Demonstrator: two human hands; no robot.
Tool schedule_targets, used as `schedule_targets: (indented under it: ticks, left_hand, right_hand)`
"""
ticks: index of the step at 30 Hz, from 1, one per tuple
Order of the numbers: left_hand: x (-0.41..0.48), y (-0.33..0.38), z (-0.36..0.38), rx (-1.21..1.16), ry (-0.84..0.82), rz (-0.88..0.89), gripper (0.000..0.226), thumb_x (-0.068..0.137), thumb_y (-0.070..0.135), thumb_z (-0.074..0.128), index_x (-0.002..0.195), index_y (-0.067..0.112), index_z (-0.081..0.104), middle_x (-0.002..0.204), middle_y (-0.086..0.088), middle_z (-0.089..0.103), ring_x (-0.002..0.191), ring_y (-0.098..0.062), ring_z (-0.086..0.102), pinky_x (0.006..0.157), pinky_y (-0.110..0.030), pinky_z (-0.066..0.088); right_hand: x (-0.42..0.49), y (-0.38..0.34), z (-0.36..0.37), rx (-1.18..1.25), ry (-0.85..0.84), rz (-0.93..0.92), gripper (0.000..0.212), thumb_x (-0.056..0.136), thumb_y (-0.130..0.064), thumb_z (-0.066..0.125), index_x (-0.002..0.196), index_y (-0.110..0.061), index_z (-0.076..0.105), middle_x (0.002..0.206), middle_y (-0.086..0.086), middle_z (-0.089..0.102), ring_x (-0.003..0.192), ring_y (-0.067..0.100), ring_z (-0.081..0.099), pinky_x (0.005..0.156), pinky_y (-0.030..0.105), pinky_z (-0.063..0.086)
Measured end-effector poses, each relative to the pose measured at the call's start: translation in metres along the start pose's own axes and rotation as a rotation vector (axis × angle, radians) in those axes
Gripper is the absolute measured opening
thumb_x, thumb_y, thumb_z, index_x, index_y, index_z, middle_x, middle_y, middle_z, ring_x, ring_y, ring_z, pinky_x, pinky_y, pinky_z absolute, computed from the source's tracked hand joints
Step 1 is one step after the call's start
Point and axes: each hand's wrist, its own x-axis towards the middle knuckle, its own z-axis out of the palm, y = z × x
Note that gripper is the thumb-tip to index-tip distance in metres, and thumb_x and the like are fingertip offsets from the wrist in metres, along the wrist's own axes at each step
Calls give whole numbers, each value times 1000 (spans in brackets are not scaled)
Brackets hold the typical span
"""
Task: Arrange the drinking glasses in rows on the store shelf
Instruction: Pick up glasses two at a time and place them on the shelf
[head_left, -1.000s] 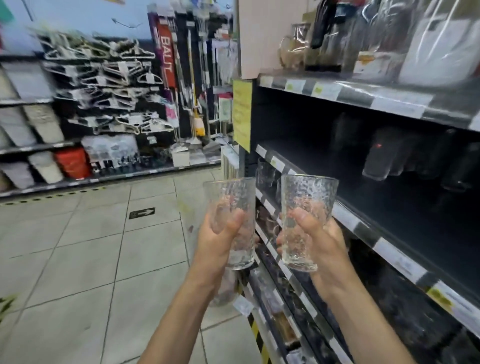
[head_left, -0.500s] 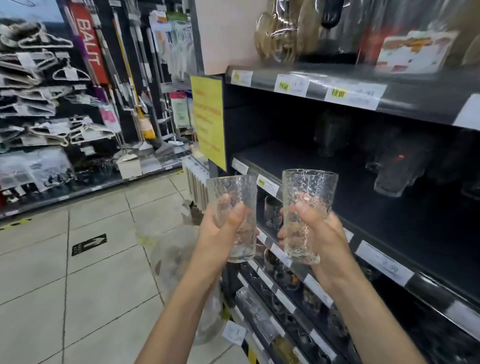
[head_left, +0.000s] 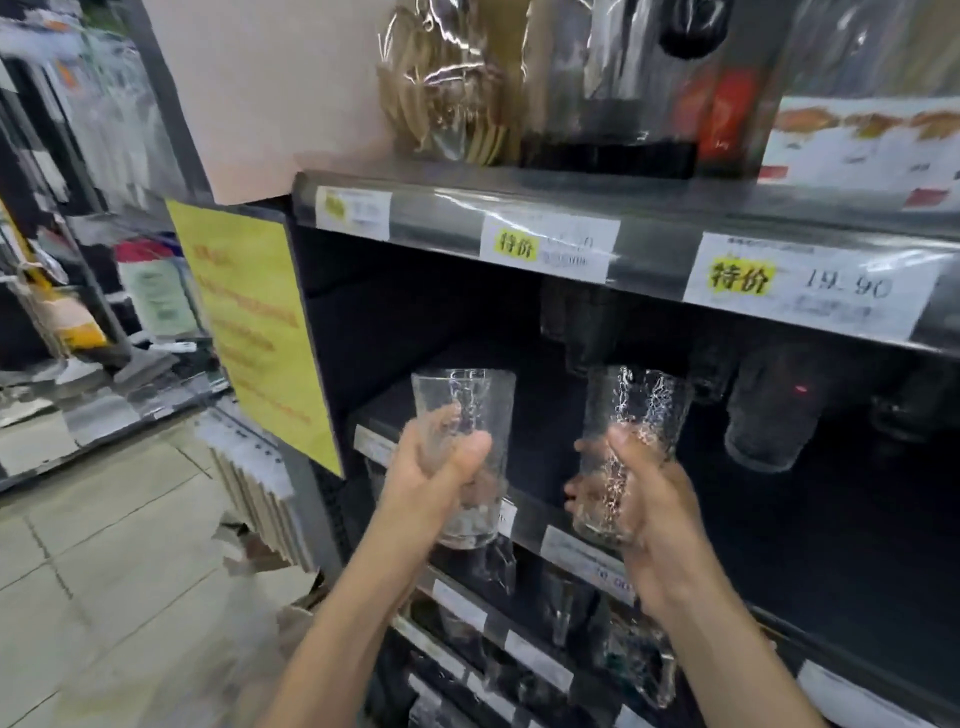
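My left hand grips a clear textured drinking glass upright, in front of the left end of the dark middle shelf. My right hand grips a second clear crackle-pattern glass upright, just right of the first, at the shelf's front edge. Further back on that shelf stand dark glasses, dim in the shadow. Both held glasses are in the air, apart from each other.
The upper shelf carries wrapped goods and price tags along its edge. A yellow notice hangs on the shelf's left side panel. Lower shelves hold more glassware. A tiled aisle floor lies to the left.
Both hands have raised the two glasses and brought them closer to the middle shelf. My view has turned right, toward the shelving.
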Motion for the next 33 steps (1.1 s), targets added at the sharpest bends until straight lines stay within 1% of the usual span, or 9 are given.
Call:
schedule_targets:
  ticks: [3,8,10,12,14,21,25,30,33]
  left_hand:
    - [34,-9,1,-54,-80,-27,75,53,69,80,118,40,56,116,4,71,103,-16,70,101,-48,51]
    - [77,-21,5,-11,-213,-50,77,51,59,86,116,35,53,103,11,73,99,-11,71,98,-44,53]
    - [91,-24,3,23,-255,-38,76,54,53,91,117,32,52,102,11,72,94,-2,70,92,-33,55]
    - [105,-23,0,62,-295,-15,72,60,43,89,119,27,50,102,12,70,86,7,68,73,-15,54]
    - [120,-23,-5,89,-328,18,71,61,38,87,119,26,48,103,13,68,85,8,66,65,-11,50]
    - [162,-35,-16,71,-390,39,74,68,29,89,128,21,46,110,10,67,103,-4,64,87,-26,51]
    - [178,-47,-6,45,-447,66,80,66,26,92,130,17,45,114,5,69,105,-8,67,94,-34,54]
    - [189,-47,17,36,-524,114,77,69,17,89,127,17,39,115,5,64,106,-5,63,88,-22,51]
    - [198,-48,31,69,-577,162,80,68,18,91,129,14,39,116,4,64,105,-3,64,91,-24,52]
  right_hand:
    - [13,4,3,-75,94,4,94,51,-70,83,129,-24,59,119,8,70,100,27,71,91,47,55]
    - [25,16,6,-152,160,-48,78,57,-65,84,126,-37,60,122,-6,70,113,21,66,100,51,49]
    - [30,19,12,-196,192,-71,75,56,-63,84,123,-38,61,120,-9,70,115,15,65,105,50,45]
    - [37,21,20,-212,265,-84,75,54,-60,87,120,-36,62,115,-9,72,110,13,67,104,47,47]
    - [43,22,28,-232,309,-99,68,56,-55,87,117,-34,63,110,-8,73,106,13,69,101,47,50]
    - [67,36,46,-273,449,-140,74,58,-45,90,124,-32,59,115,-8,70,107,10,66,94,33,52]
    - [78,32,44,-307,506,-168,61,65,-34,89,118,-28,59,111,-5,71,103,9,67,86,25,51]
    - [95,22,26,-401,556,-143,61,70,-32,88,117,-30,50,105,-12,61,93,-4,55,73,16,41]
    - [107,17,16,-399,591,-137,67,68,-30,90,122,-21,52,108,-10,66,98,3,62,85,23,50]
